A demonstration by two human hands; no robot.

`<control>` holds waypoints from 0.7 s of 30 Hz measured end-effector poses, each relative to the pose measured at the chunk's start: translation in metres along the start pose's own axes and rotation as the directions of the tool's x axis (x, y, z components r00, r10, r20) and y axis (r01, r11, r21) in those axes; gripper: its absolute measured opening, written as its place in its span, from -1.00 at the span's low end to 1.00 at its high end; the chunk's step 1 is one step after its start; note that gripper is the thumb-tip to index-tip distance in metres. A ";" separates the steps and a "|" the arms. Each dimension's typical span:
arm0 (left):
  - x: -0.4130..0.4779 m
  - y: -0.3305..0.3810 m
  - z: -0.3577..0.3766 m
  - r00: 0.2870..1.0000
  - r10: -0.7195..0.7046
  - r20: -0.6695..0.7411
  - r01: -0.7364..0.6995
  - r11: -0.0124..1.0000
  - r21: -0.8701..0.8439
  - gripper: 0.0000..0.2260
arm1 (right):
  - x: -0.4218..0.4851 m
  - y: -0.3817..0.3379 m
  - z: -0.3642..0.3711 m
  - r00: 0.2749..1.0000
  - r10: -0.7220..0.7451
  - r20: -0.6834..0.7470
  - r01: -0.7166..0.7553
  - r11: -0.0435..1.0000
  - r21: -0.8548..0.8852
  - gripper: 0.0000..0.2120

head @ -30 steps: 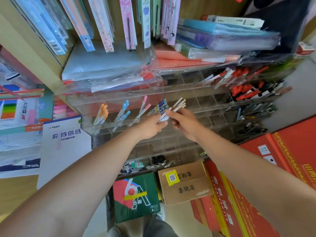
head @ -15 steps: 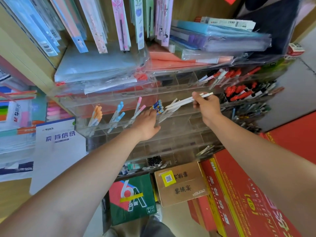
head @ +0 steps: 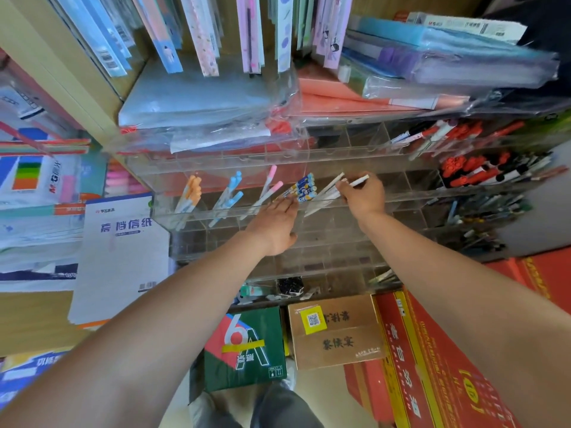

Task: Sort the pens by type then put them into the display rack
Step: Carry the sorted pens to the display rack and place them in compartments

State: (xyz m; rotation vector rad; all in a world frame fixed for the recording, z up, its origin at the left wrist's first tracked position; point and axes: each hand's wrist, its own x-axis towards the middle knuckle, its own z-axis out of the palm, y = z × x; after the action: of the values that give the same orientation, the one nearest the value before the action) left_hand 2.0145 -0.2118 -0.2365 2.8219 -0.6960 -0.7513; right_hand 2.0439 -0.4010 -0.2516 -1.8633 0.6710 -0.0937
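A clear acrylic display rack (head: pixel 312 157) with many compartments stands on the shelf. Its middle row holds orange pens (head: pixel 191 193), blue pens (head: pixel 230 193), pink pens (head: pixel 268 186) and blue-patterned pens (head: pixel 304 188). My right hand (head: pixel 364 196) pinches white pens (head: pixel 358 181) over the compartment right of the patterned ones, where more white pens (head: pixel 324 193) lean. My left hand (head: pixel 275 223) lies with fingers stretched out against the rack front, just below the patterned pens, holding nothing.
Red and black pens (head: pixel 472 171) fill the rack's right compartments. Plastic-wrapped folders (head: pixel 197 100) lie stacked on top of the rack, with packaged rulers hanging above. Cardboard boxes (head: pixel 335 330) and red boxes (head: pixel 438 359) stand on the floor below. Paper packs (head: pixel 120 251) sit at left.
My right hand took the white pens out of my left hand, lifted them up to the right, then brought them down to the compartment. My left hand let go and flattened against the rack.
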 end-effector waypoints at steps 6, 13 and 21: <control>-0.003 0.000 -0.002 1.000 0.008 -0.018 -0.009 0.999 -0.041 -0.38 | -0.003 0.005 -0.004 0.999 -0.010 0.046 0.009 1.000 0.014 -0.62; -0.033 -0.011 -0.006 0.985 0.030 -0.172 -0.050 0.992 -0.118 -0.56 | -0.047 0.002 -0.013 0.996 -0.087 -0.013 0.083 0.980 -0.183 -0.69; -0.138 -0.089 0.015 0.942 -0.057 -0.331 -0.019 0.975 -0.222 -0.79 | -0.161 -0.007 0.067 0.935 -0.184 0.302 0.281 0.906 -0.318 -0.94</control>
State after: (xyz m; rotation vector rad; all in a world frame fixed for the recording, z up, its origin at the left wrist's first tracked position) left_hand 1.9369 -0.0691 -0.2111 2.6555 -0.4942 -0.3103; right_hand 1.9374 -0.2640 -0.2320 -2.2524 0.2839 0.1308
